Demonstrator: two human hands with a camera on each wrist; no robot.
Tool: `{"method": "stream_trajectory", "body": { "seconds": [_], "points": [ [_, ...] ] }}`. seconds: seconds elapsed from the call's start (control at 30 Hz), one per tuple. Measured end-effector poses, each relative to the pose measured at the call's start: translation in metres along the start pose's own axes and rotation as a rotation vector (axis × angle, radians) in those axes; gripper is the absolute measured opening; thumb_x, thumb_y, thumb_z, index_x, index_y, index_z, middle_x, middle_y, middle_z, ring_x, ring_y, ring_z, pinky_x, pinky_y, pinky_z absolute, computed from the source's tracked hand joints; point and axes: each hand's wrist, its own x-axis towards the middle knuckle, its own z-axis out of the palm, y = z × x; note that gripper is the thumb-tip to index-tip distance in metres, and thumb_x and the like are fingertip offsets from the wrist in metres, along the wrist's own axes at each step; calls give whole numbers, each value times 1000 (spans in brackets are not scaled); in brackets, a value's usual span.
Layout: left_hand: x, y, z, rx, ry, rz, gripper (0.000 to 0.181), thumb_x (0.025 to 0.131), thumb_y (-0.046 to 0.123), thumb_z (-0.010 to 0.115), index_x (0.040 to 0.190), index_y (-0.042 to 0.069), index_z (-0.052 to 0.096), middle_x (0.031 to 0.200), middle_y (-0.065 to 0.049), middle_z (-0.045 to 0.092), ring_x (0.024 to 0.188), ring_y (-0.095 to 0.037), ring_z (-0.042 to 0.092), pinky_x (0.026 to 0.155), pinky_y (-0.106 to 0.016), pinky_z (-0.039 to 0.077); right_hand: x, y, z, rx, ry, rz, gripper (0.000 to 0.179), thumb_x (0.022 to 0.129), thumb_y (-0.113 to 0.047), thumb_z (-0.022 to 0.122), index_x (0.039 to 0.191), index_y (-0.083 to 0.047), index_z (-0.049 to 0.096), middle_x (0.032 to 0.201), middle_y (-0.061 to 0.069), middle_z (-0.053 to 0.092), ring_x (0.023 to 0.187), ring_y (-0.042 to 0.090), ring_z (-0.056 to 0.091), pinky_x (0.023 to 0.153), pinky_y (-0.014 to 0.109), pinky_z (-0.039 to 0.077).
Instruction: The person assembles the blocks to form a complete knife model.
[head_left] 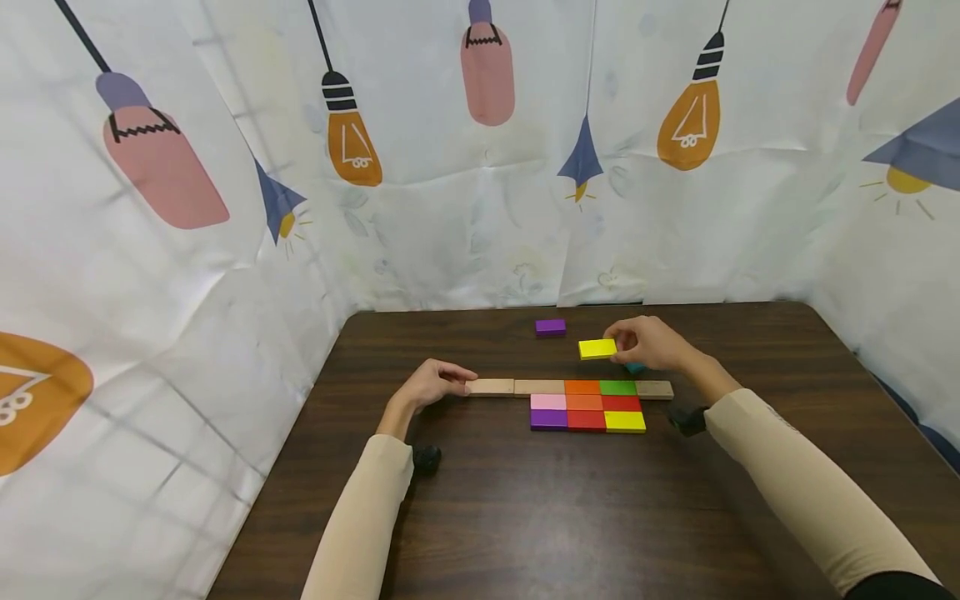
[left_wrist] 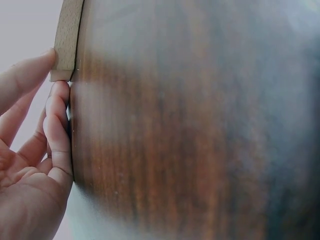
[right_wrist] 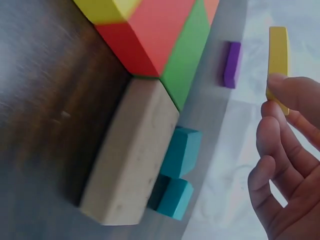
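My left hand [head_left: 431,383] is at the left end of a row of plain wooden blocks, its thumb and forefinger pinching the end of the leftmost wooden block [head_left: 490,387]. In the left wrist view the thumb presses the edge of that block [left_wrist: 67,45], and the lower fingers rest against the tabletop beyond its end. My right hand [head_left: 654,343] pinches a yellow block [head_left: 597,349] by one end, raised behind the row. The right wrist view shows the yellow block [right_wrist: 278,55] between thumb and fingers, the other fingers loosely bent.
Coloured blocks, among them a pink block [head_left: 548,402] and a green block [head_left: 618,387], adjoin the wooden row. Another wooden block [head_left: 655,389] extends right. Two teal blocks, one the nearer teal block [right_wrist: 175,198], lie behind it. A purple block [head_left: 551,327] lies farther back.
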Motion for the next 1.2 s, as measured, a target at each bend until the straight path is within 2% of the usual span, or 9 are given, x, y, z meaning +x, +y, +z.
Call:
{"method": "stream_trajectory", "body": {
  "seconds": [0.17, 0.4, 0.6, 0.93, 1.2],
  "points": [
    [-1, 0, 1, 2, -4, 4, 27, 94, 9, 74, 121, 8, 77, 116, -12, 76, 98, -22, 72, 97, -45, 55, -22, -2, 7, -6, 9, -12, 32, 90, -17, 80, 119, -6, 71, 83, -2, 65, 74, 15, 56, 67, 28, 50],
    [1, 1, 3, -2, 5, -6, 25, 93, 10, 76, 118, 12, 78, 116, -8, 76, 97, -19, 71, 96, -42, 55, -56, -10, 23, -9, 37, -51, 30, 86, -16, 83, 112, -8, 72, 80, -6, 63, 68, 9, 53, 62, 24, 49],
    [0, 0, 3, 7, 1, 9, 26, 93, 10, 75, 119, 9, 78, 118, -11, 75, 98, -21, 70, 94, -42, 56, -76, -22, 38, 31, 0, -38, 30, 85, -18, 84, 111, -8, 72, 77, -9, 61, 69, 5, 54, 63, 22, 51],
    [-2, 0, 1, 4, 6, 5, 26, 93, 10, 75, 119, 11, 78, 119, -9, 75, 98, -18, 70, 96, -43, 54, -83, -51, 62, 27, -76, -115, 24, 84, -20, 85, 102, -13, 70, 73, -14, 59, 66, -1, 52, 62, 21, 49],
    [-2, 1, 1, 13, 6, 8, 26, 93, 10, 75, 119, 10, 78, 120, -10, 75, 100, -20, 71, 96, -44, 55, -75, -70, 82, -51, -88, -101, 22, 81, -22, 86, 93, -19, 68, 69, -16, 55, 62, -1, 49, 60, 21, 43]
  ]
}}
